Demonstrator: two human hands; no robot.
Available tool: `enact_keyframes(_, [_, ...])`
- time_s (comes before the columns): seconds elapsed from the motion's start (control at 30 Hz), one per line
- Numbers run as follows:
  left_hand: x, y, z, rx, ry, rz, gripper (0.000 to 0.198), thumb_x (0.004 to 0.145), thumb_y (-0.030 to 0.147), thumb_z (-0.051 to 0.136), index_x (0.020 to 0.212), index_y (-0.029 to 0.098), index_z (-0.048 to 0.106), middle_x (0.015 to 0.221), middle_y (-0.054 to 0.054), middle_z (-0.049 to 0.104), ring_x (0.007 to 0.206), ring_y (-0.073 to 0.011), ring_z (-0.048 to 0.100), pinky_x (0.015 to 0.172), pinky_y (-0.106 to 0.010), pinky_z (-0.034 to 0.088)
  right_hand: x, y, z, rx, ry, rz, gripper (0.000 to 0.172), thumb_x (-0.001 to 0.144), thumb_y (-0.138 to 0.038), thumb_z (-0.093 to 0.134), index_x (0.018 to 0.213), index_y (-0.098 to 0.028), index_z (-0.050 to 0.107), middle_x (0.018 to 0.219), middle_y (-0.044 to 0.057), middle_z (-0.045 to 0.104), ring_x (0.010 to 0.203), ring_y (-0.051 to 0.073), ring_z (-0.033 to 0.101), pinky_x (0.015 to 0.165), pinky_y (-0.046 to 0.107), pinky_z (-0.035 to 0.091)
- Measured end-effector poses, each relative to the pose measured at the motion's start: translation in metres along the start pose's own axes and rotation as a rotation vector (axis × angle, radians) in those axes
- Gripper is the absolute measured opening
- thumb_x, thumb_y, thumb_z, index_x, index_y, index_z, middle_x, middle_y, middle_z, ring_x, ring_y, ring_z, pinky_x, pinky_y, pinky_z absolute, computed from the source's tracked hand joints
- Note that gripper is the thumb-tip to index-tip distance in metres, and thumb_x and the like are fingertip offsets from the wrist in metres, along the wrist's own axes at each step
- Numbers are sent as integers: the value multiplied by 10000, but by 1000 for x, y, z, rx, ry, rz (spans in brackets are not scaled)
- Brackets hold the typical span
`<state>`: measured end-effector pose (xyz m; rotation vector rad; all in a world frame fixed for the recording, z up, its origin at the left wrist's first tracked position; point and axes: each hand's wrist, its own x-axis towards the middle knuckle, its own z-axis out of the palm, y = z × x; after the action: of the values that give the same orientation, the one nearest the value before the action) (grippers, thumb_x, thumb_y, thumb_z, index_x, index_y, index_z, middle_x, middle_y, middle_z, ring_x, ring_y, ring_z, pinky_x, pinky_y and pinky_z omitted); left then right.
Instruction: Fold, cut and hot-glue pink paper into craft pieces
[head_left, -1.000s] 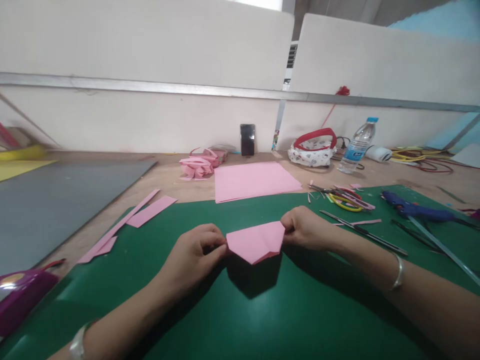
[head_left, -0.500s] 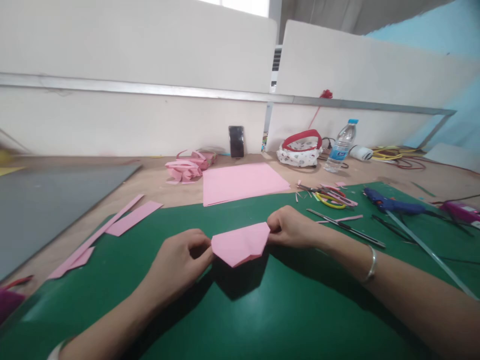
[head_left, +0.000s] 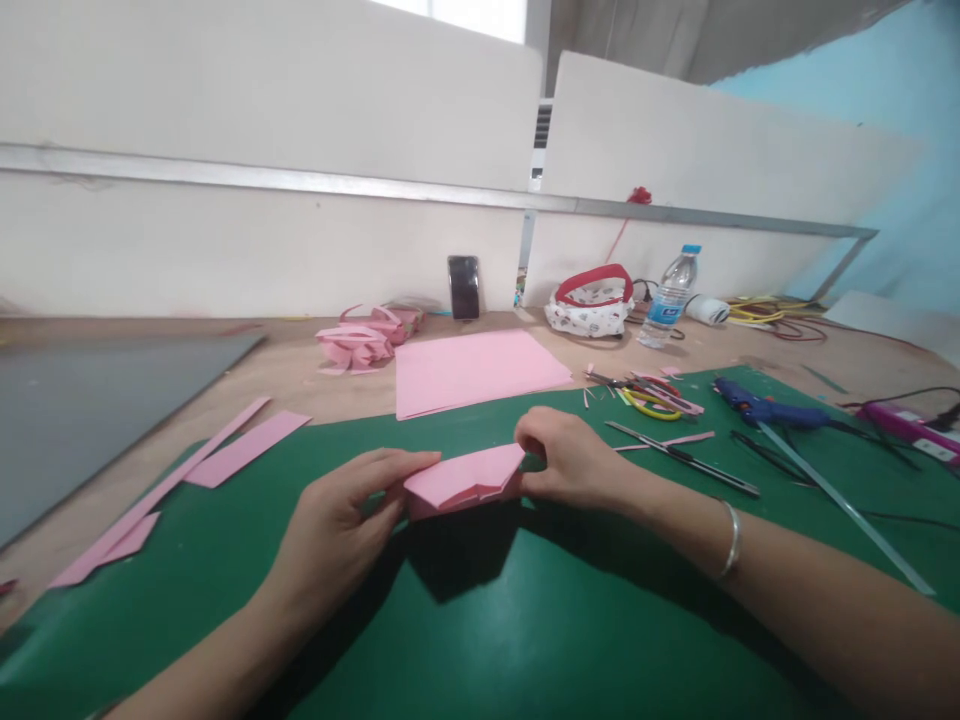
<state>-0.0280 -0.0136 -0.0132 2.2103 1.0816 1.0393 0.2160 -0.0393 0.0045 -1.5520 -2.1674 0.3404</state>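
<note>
Between my two hands is a folded piece of pink paper, held a little above the green cutting mat. My left hand pinches its left end, the forefinger lying along the top edge. At the right end, my right hand grips the paper between thumb and curled fingers. The upper flap leans toward me, with a notch and a dark gap along its front edge. A dark shadow falls on the mat beneath it.
Pink paper strips lie left; stacked pink sheets and crumpled pink paper are behind. To the right are scissors, a craft knife, a blue glue gun and a water bottle. A phone leans against the wall.
The folded paper has tipped so its top flap is seen more edge-on, with a lower layer showing. My left forefinger has moved onto its top edge. The whole view has shifted slightly.
</note>
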Motion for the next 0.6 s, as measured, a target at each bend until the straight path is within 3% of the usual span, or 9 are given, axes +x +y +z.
enact_keyframes(0.07, [-1,-2,0,1,14,4,260,752,248,554,948,265,724,960,-19,744,882,-214,676,770,-303,525,0,-3,4,48,72,-48,380,698,-265,734,1028,-131,603,930,71,612,807,168,548,664,263,435])
enact_keyframes(0.13, [-1,-2,0,-7,23,2,281,765,246,551,993,265,715,979,-18,740,886,-204,673,787,-299,519,0,-3,10,162,104,-193,443,758,-207,685,1178,-167,551,1049,82,619,910,166,572,751,273,468])
enact_keyframes(0.27, [-2,-1,0,-62,46,-19,329,760,208,527,1023,275,713,997,-18,707,899,-182,649,780,-274,508,1,0,18,358,135,-425,295,847,-103,554,1103,-208,658,1039,69,626,934,148,596,821,285,484])
enact_keyframes(0.43, [0,1,-1,-135,25,-120,246,754,231,548,883,297,748,999,-3,687,905,-186,642,760,-263,515,3,4,21,513,120,-348,307,795,-18,531,948,-179,743,986,70,630,897,142,613,794,267,492])
enact_keyframes(0.5, [0,6,0,-185,5,-203,272,796,293,542,1009,278,710,1034,-22,696,903,-204,655,713,-275,529,3,3,21,562,133,-312,314,782,-17,540,934,-195,749,970,58,640,885,141,618,793,268,494])
enact_keyframes(0.6, [0,19,3,-355,-18,-453,407,848,365,503,1230,237,564,1059,-62,697,849,-209,675,636,-283,542,3,0,20,589,197,-302,306,781,-33,558,927,-222,750,954,45,653,874,142,625,781,272,501])
